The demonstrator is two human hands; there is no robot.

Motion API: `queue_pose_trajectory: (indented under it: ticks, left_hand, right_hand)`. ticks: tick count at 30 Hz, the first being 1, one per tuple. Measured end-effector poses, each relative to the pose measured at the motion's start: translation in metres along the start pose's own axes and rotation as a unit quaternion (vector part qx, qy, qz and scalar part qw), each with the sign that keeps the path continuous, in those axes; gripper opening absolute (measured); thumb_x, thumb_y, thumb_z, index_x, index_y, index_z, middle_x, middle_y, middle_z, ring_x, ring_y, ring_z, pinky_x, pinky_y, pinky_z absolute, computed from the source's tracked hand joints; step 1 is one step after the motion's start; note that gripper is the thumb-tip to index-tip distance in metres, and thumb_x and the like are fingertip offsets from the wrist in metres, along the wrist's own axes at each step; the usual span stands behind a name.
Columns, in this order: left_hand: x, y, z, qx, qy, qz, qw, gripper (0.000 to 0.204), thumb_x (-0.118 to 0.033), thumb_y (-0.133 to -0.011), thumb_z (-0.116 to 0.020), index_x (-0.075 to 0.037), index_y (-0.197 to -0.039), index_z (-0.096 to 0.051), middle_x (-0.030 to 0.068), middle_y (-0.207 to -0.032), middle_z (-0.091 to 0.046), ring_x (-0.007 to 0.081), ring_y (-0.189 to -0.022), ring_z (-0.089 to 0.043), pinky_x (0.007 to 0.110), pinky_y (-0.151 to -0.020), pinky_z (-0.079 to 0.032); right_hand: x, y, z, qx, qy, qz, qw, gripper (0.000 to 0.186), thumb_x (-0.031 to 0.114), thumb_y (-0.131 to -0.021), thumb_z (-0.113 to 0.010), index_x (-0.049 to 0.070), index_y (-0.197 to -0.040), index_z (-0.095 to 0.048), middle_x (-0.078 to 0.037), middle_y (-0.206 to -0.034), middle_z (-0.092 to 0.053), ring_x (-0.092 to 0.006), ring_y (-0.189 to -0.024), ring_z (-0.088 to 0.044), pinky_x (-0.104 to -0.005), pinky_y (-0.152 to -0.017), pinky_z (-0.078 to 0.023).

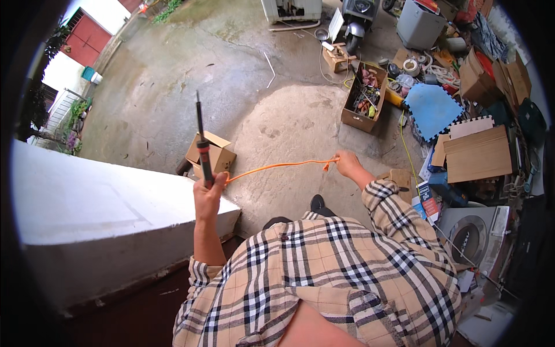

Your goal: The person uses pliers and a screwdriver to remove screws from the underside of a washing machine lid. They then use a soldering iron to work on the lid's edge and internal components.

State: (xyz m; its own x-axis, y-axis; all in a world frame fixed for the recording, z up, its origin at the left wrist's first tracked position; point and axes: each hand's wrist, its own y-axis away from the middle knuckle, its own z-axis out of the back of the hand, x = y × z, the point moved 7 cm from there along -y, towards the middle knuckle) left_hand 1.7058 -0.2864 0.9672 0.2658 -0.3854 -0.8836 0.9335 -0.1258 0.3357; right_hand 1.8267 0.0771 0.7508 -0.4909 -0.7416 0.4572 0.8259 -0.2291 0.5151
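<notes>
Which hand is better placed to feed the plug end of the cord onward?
Right, probably. The right hand pinches the orange cord by its plug end, arm outstretched; the left hand is shut on the soldering iron, held upright.

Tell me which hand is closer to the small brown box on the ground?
Left. The left hand holds a tool just in front of the small brown box; the right hand is far off, holding the orange cord.

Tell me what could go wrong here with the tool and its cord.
1. The left hand holds the soldering iron upright with its tip bare; if hot, it could burn.
2. The right hand pulls the orange cord taut; a tug might jerk the iron.
3. Clutter on the floor could trip the person.
</notes>
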Motion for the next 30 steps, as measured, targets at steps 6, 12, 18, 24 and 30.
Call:
queue_pose_trajectory:
  ticks: [6, 12, 18, 24, 30]
  left_hand:
    - [-0.007, -0.119, 0.001, -0.072, -0.071, 0.016, 0.995, 0.023, -0.014, -0.084, -0.064, -0.004, -0.067, -0.053, -0.0043, -0.059, -0.046, 0.005, -0.056, -0.037, 0.023, -0.05, -0.03]
    - [0.05, -0.268, -0.023, -0.126, -0.143, 0.025, 0.981, 0.026, -0.022, -0.083, -0.064, -0.002, -0.068, -0.058, -0.001, -0.058, -0.054, 0.0071, -0.052, -0.046, 0.025, -0.049, -0.036]
    - [0.054, -0.449, -0.02, -0.201, -0.213, 0.029, 0.956, 0.037, -0.029, -0.082, -0.064, 0.0, -0.063, -0.05, 0.0059, -0.055, -0.05, 0.0142, -0.053, -0.046, 0.034, -0.053, -0.039]
    - [0.038, -0.598, -0.022, -0.236, -0.224, -0.001, 0.946, 0.034, -0.023, -0.084, -0.063, 0.0, -0.063, -0.049, 0.0052, -0.053, -0.047, 0.0131, -0.052, -0.042, 0.034, -0.051, -0.037]
    - [0.059, -0.722, -0.064, -0.248, -0.237, -0.013, 0.939, 0.034, -0.022, -0.083, -0.064, 0.0, -0.062, -0.049, 0.0036, -0.052, -0.047, 0.0122, -0.051, -0.041, 0.032, -0.05, -0.036]
  right_hand:
    - [0.005, -0.209, 0.082, -0.053, -0.803, -0.175, 0.567, 0.028, -0.004, -0.084, -0.043, 0.001, -0.111, -0.047, -0.017, -0.093, -0.055, -0.0282, -0.084, -0.059, -0.0374, -0.069, -0.054]
    - [-0.092, -0.375, 0.159, -0.236, -0.805, -0.185, 0.513, 0.005, 0.006, -0.089, -0.049, 0.003, -0.089, -0.053, -0.009, -0.076, -0.054, -0.018, -0.06, -0.051, -0.0262, -0.047, -0.043]
    - [-0.123, -0.46, 0.214, -0.273, -0.769, -0.283, 0.504, 0.014, 0.009, -0.094, -0.032, 0.004, -0.099, -0.043, -0.01, -0.081, -0.054, -0.0127, -0.05, -0.042, -0.0245, -0.039, -0.033]
    - [-0.161, -0.599, 0.209, -0.346, -0.758, -0.312, 0.457, 0.015, 0.015, -0.094, -0.034, 0.008, -0.098, -0.047, -0.01, -0.075, -0.055, -0.0102, -0.045, -0.038, -0.0234, -0.036, -0.028]
    - [-0.148, -0.733, 0.173, -0.242, -0.706, -0.399, 0.533, 0.012, 0.02, -0.092, -0.046, 0.011, -0.095, -0.053, -0.008, -0.071, -0.055, -0.0067, -0.038, -0.028, -0.0224, -0.034, -0.019]
